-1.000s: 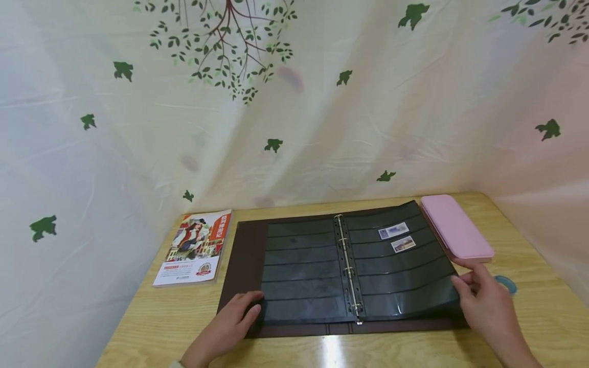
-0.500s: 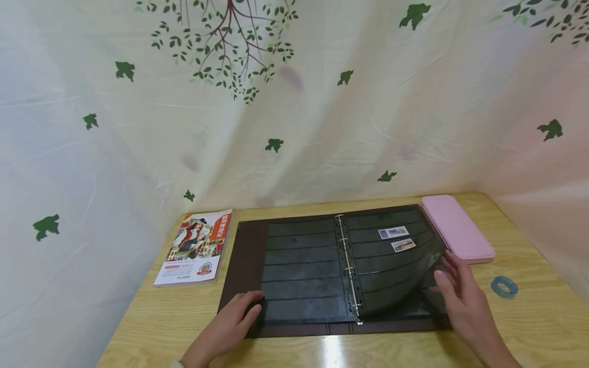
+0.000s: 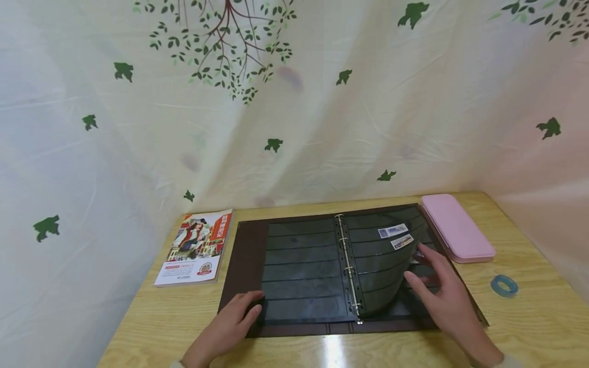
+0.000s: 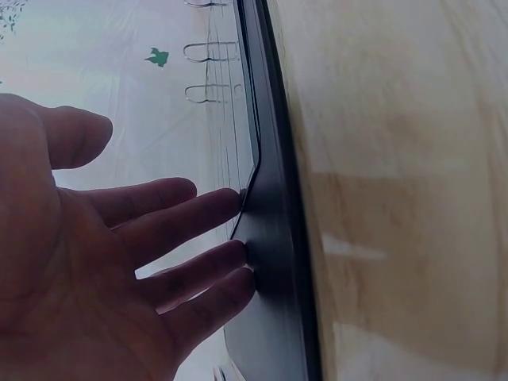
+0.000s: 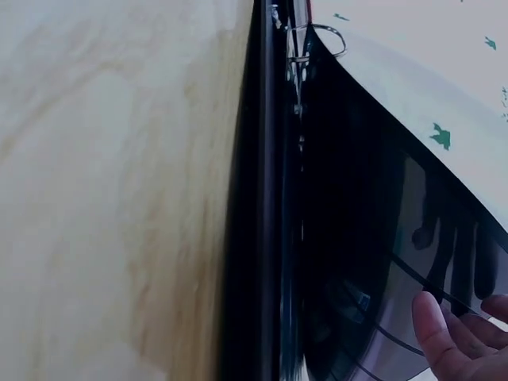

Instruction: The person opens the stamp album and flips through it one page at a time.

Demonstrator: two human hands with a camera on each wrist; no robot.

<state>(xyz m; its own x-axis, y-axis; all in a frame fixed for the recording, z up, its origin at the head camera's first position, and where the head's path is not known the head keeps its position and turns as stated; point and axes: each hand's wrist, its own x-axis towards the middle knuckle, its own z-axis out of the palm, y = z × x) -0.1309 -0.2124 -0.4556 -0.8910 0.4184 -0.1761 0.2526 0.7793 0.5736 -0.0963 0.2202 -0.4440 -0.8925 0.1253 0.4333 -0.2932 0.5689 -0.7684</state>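
Observation:
A dark brown ring-bound stamp album (image 3: 244, 266) lies spread flat, with black strip-pocket pages on both sides of its metal rings (image 3: 346, 255). Two stamps (image 3: 393, 231) sit in the upper strips of the right black page (image 3: 377, 271), whose outer edge curls up and leftward. My right hand (image 3: 439, 291) is at that raised edge, fingers loosely bent and thumb apart; in the right wrist view the page's glossy underside mirrors the fingers. Under the lifted edge another black page shows. My left hand (image 3: 230, 322) rests its fingertips on the album's lower left, fingers extended in the left wrist view.
A booklet (image 3: 193, 248) with an illustrated cover lies left of the album. A pink case (image 3: 457, 228) is at the back right, with a blue tape roll (image 3: 504, 286) in front of it. Behind the wooden table (image 3: 534, 327) hangs a leaf-patterned curtain (image 3: 313, 128).
My right hand has moved left from the page's outer corner, and the page has gone from nearly flat to curled up. My left hand has stayed in place.

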